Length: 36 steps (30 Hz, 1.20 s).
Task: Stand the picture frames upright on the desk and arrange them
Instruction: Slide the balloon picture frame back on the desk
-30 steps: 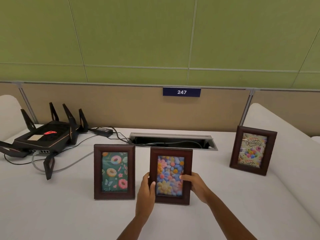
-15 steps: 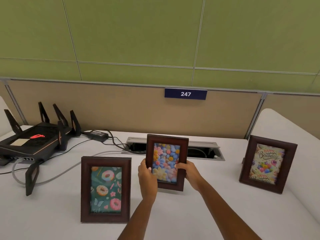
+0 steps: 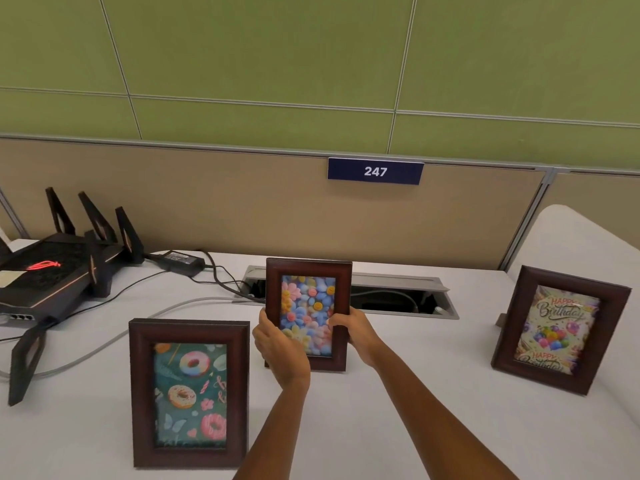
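Note:
Three dark wooden picture frames stand upright on the white desk. The flower frame is in the middle, farther back, and both hands hold it: my left hand grips its lower left edge and my right hand its lower right edge. Its bottom edge looks to rest on the desk. The donut frame stands nearer, to the left, free of the hands. The birthday frame stands at the right, turned slightly inward.
A black router with upright antennas sits at the back left, with a power brick and cables trailing across the desk. An open cable tray lies just behind the flower frame. A beige partition with a "247" sign backs the desk.
Both hands have carried the flower frame away from me, from beside the donut frame back toward the cable tray. The view has shifted, so the donut frame appears nearer.

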Each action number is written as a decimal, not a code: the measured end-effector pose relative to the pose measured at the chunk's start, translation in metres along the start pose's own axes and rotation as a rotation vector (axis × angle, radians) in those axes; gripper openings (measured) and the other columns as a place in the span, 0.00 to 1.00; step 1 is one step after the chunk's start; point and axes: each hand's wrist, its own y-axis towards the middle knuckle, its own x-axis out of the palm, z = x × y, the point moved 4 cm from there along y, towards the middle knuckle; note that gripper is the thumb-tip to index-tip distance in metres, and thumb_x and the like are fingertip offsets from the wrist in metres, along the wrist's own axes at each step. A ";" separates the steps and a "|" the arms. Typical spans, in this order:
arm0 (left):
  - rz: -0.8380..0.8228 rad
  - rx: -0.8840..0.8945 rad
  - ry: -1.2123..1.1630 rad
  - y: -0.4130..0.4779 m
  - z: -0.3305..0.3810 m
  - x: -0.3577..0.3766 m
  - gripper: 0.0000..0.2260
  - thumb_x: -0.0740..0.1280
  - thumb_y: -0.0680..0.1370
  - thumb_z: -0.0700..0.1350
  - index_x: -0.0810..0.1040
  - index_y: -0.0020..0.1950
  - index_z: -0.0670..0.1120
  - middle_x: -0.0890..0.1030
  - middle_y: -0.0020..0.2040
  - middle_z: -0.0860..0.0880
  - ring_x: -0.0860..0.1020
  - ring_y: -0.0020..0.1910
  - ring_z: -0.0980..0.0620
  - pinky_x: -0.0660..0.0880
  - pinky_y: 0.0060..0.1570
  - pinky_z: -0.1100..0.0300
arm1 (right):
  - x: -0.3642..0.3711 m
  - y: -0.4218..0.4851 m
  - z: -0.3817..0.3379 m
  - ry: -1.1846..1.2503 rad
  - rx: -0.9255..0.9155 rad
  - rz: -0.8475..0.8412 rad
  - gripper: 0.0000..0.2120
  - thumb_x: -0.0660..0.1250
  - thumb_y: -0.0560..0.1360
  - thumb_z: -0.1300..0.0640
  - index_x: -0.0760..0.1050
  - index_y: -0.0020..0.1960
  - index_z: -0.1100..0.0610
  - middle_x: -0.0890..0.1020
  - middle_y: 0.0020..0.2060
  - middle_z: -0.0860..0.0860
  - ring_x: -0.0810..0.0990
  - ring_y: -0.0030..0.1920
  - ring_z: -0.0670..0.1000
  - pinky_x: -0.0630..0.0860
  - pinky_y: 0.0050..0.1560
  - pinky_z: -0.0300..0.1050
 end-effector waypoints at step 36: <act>-0.089 -0.046 0.276 -0.034 -0.032 0.000 0.26 0.68 0.74 0.37 0.63 0.66 0.27 0.70 0.64 0.25 0.70 0.62 0.28 0.71 0.60 0.38 | -0.009 -0.028 0.040 -0.287 -0.004 0.206 0.34 0.66 0.73 0.51 0.52 0.73 0.54 0.61 0.73 0.55 0.63 0.71 0.57 0.65 0.69 0.53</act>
